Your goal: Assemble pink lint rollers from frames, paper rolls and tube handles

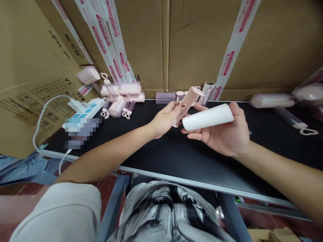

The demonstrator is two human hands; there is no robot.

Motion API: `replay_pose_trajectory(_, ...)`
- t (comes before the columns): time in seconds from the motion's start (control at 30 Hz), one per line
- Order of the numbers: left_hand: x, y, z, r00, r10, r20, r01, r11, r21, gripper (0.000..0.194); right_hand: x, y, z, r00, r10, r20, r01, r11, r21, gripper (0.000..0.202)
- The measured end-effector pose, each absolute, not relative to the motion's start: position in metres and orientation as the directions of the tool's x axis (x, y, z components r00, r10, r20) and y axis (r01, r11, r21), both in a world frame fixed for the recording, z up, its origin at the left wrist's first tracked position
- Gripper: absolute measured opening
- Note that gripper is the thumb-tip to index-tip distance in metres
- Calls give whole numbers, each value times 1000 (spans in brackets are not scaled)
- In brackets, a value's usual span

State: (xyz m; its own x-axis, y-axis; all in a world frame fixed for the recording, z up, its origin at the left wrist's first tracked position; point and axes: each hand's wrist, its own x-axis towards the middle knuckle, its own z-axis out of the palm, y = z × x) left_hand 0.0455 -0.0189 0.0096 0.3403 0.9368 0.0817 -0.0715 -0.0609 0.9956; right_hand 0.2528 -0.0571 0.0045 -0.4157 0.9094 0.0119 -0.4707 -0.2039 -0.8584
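My left hand (164, 120) grips a long pink plastic piece (188, 101) between thumb and fingers. The piece tilts up to the right, has a rounded end, and shows a small round hole near my thumb. In my right hand (223, 136) lies a smooth white roll (208, 117), like a lint roller refill, with my thumb at its right end and fingers beneath it. The roll's left end is close to the pink piece; whether they touch I cannot tell. Both hands are above the black work surface (161, 158).
Clear-covered pink rollers (121, 95) with heart-shaped handles lie at the left. More covered rollers (272, 100) lie at the right. A power strip (85, 111) with a white cable (37, 127) sits on the left. Large cardboard boxes (196, 43) stand along the back edge.
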Motion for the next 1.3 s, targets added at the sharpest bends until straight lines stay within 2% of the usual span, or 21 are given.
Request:
replay_pose_trajectory(0.13, 44, -22, 7, 360, 919, 162, -50, -155, 987, 31, 253, -54, 3, -415, 910, 3, -504, -227, -833, 71)
replay_pose_trajectory(0.37, 48, -32, 8, 361, 888, 285, -103, -266, 959, 47, 257, -51, 0, -577, 815, 47, -480, -292, -827, 78)
replay_pose_trajectory(0.5, 49, -36, 11, 545, 814, 202, -183, -120, 976, 51, 259, -49, -4, -612, 790, 42, -471, -321, -822, 77)
replay_pose_trajectory(0.57, 48, -37, 11, 576, 801, 160, -182, -65, 981, 55, 258, -47, -5, -608, 794, 25, -461, -327, -825, 77)
replay_pose_trajectory(0.8, 48, -36, 7, 456, 856, 244, -93, -226, 970, 51, 252, -49, -3, -529, 847, -43, -436, -315, -843, 78)
replay_pose_trajectory(1.13, 47, -33, 9, 457, 857, 240, -61, -239, 969, 57, 248, -51, 10, -433, 891, -141, -401, -330, -854, 75)
replay_pose_trajectory(1.3, 46, -33, 10, 417, 860, 293, -17, -315, 949, 53, 253, -49, 14, -424, 892, -156, -384, -333, -861, 70)
